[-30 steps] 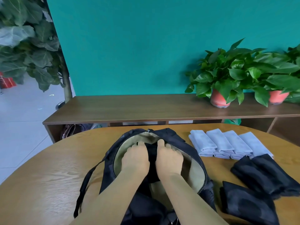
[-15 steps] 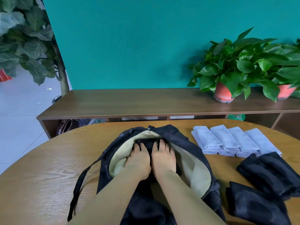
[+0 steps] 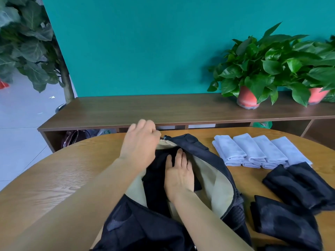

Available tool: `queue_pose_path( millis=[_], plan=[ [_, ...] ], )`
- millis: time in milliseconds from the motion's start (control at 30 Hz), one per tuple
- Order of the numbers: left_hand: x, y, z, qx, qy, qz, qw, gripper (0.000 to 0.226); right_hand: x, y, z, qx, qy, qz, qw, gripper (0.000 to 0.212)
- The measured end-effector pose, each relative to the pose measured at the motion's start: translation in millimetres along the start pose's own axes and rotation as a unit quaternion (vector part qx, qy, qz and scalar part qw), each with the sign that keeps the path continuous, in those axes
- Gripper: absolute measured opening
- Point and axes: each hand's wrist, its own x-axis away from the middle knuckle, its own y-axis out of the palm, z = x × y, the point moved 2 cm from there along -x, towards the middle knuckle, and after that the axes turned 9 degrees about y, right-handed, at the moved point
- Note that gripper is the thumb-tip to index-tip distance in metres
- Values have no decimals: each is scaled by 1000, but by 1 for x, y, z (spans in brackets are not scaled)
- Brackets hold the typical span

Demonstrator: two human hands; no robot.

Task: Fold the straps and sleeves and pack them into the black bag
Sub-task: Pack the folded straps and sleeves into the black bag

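Head view had the black bag (image 3: pixel 208 156) lying open on the round wooden table (image 3: pixel 54 178), beige lining showing. Right hand (image 3: pixel 178 175) lay flat inside it, fingers straight, pressing on a folded black piece (image 3: pixel 155 178). Left hand (image 3: pixel 140 142) hung at the bag's far rim by the zipper, fingers curled; whether it pinched anything, couldn't tell. On the right sat white folded cloths (image 3: pixel 253 151) in a row, black folded bundles (image 3: pixel 299 183) just beside them.

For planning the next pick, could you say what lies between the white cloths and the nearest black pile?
Head view: a second folded black pile lies between the white cloths and the nearest black pile.
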Motion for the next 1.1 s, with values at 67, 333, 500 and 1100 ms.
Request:
queue_pose_path(
  millis=[67,333,500,1100],
  plan=[
    [-7,8,-14,87,-14,-25,996,18,1,-1,-3,1,-19,4,1000,58],
    [-25,54,-13,205,-12,-349,914,52,-6,2,-5,22,-30,-33,999,61],
    [-33,54,-12,104,17,-299,948,29,-7,3,-6,40,-38,-38,998,62],
    [-32,23,-3,3,38,-191,981,61,-46,6,-19,27,-19,154,988,27]
  ],
)
